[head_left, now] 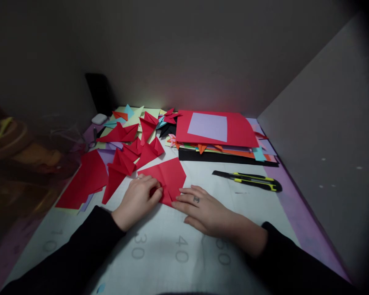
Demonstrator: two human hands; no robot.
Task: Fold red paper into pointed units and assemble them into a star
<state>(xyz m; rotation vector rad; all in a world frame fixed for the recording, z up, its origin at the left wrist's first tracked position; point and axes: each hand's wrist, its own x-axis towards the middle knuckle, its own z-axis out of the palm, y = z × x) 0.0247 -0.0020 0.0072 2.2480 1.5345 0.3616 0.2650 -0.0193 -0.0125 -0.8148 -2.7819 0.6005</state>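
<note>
A partly folded red paper (172,174) lies flat on the pale mat (160,254) between my hands. My left hand (141,198) has its fingers curled, with thumb and forefinger together on the paper's left lower edge. Flat on the mat, my right hand (203,209) has its fingers spread, their tips touching the paper's lower right edge. A ring shows on one of its fingers. Just beyond my left hand stand several folded red paper pieces (121,164).
A yellow-and-black cutter (252,181) lies at right. Behind it, red sheets with a lilac square (207,127) top a paper stack. More red paper (86,178) is at left, a dark phone (100,94) leans on the wall, and a white case (99,119) sits nearby.
</note>
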